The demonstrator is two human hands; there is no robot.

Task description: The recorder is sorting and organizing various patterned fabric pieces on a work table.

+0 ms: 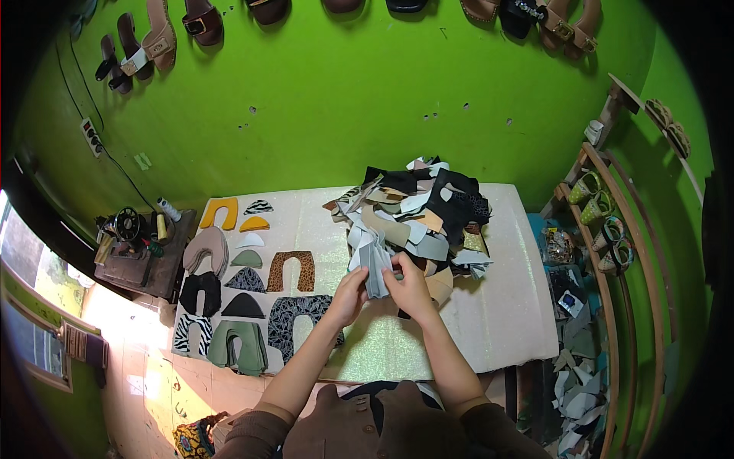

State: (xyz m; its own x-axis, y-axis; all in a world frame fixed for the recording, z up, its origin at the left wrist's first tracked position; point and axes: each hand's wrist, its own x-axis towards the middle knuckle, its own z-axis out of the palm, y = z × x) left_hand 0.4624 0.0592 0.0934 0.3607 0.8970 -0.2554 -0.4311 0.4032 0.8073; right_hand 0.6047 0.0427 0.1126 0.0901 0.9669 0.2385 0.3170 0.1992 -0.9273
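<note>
The left grip (349, 300) and the right grip (409, 289) are both closed on a bundle of grey-white strips (374, 264), one from each side, thumbs toward each other near its lower end. The bundle sits between them, its upper part fanning away from the person. Whether it touches the scrap heap (451, 249) just beyond the grip cannot be told. That heap mixes black, white, grey, tan and patterned offcuts and spreads to the right of the grip over the pale, glittery surface (512, 329).

To the left of the grip, cut pieces lie in rows. Nearest is a dark patterned U-shaped piece (280, 325), partly behind the left forearm; past it, farther from the person, lies a leopard-spotted U-shaped piece (293, 258). Farther left come half-moon pieces (246, 258) in a column, then green U-shaped pieces (225, 340), a black one (189, 294) and a yellow one (208, 216). Well left of the grip stands a sewing machine (126, 226); well to its right, a wooden rack (604, 306) carries shoes (596, 205).
</note>
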